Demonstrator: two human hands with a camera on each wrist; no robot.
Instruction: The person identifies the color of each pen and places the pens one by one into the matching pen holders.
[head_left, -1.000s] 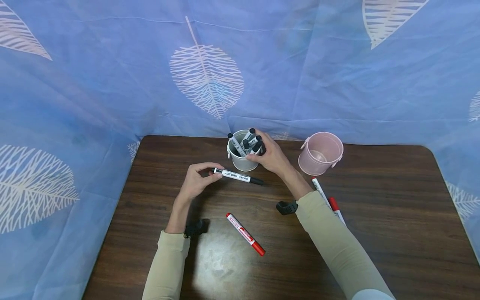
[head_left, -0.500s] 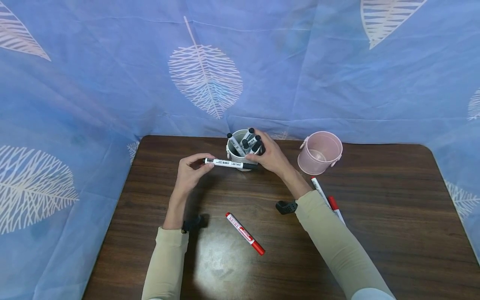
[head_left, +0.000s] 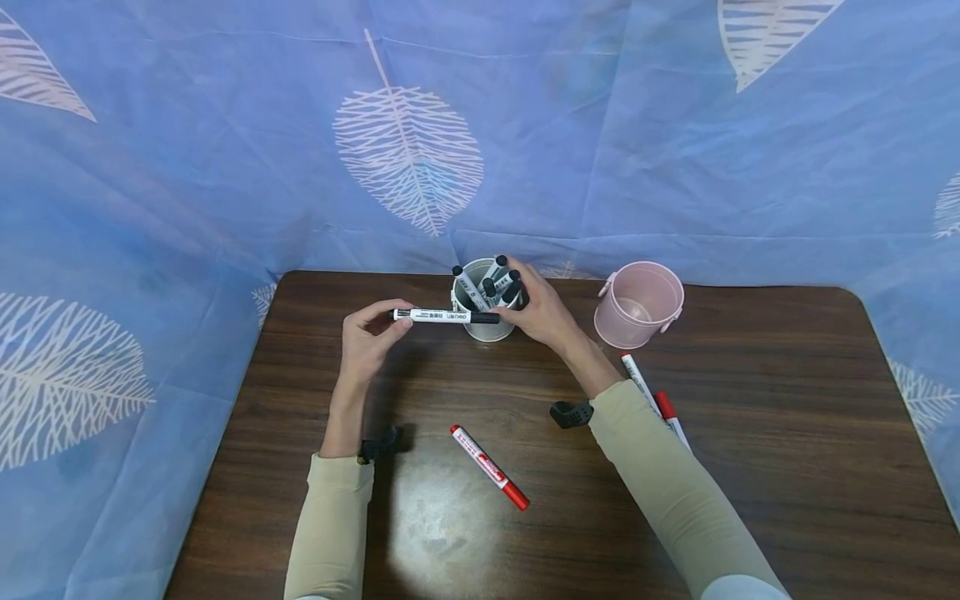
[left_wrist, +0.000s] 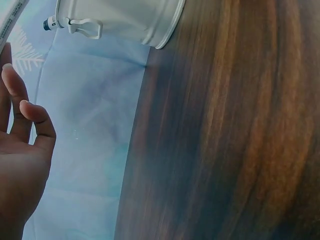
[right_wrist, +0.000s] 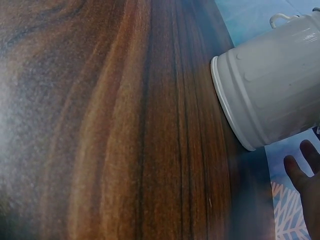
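Observation:
My left hand (head_left: 366, 343) pinches a white marker (head_left: 438, 316) with a black cap by its left end. The marker lies level in the air, its capped end overlapping the front of the small white bucket (head_left: 486, 330) in the head view. Several black-ended markers (head_left: 470, 287) stand in that bucket. My right hand (head_left: 543, 312) grips the bucket at its right side, thumb at the front of the rim and fingers toward the back. In the right wrist view only some fingers (right_wrist: 295, 170) show beside the bucket wall (right_wrist: 275, 85).
A pink bucket (head_left: 630, 321) stands to the right on the dark wooden table (head_left: 787, 417). One red marker (head_left: 489, 467) lies near the middle. Two white markers with red ends, one with a red cap (head_left: 665, 405), lie partly behind the right sleeve. A blue leaf-patterned cloth (head_left: 562, 150) hangs behind.
My left hand has moved up and to the left with the black marker, which has swung from slanting down to level before the white bucket. The right hand stays at the bucket.

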